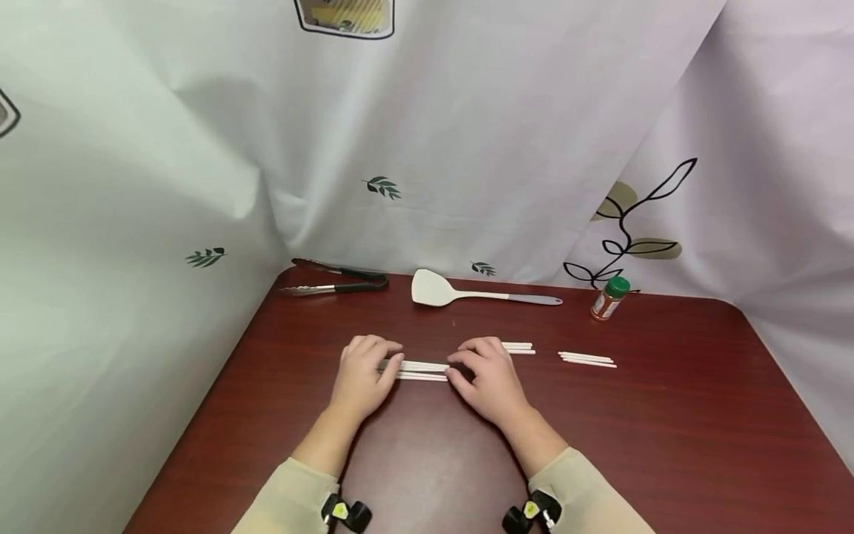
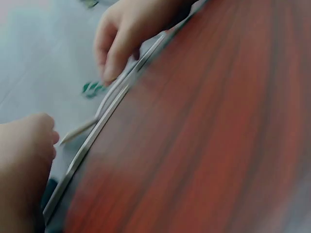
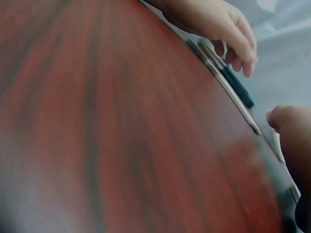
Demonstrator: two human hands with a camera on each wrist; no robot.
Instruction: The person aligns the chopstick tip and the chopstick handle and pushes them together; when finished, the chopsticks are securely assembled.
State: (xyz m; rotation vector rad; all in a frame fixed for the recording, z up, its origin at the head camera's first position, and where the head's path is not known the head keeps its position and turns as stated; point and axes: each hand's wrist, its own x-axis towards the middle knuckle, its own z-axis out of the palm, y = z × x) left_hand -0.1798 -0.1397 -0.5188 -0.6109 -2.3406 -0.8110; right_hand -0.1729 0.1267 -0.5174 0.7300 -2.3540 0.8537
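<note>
Slim white sticks (image 1: 423, 366) lie side by side on the dark red table, spanning the gap between my two hands. My left hand (image 1: 360, 374) is at their left end, thumb and fingers loosely bent on either side of it. At the right end is my right hand (image 1: 490, 378), thumb and fingertips right at the stick tips. From the right wrist view, the left hand (image 3: 231, 36) hangs with relaxed fingers low over the table. In the left wrist view the right hand (image 2: 129, 41) points its fingers down by the sticks.
White sticks (image 1: 519, 348) poke out beyond my right hand, with another small group (image 1: 587, 360) farther right. Along the back lie black-handled metal tongs (image 1: 340, 288) and a white spatula (image 1: 434, 289) with a grey handle end. A green-capped spice jar (image 1: 609, 300) stands back right; curtains surround the table.
</note>
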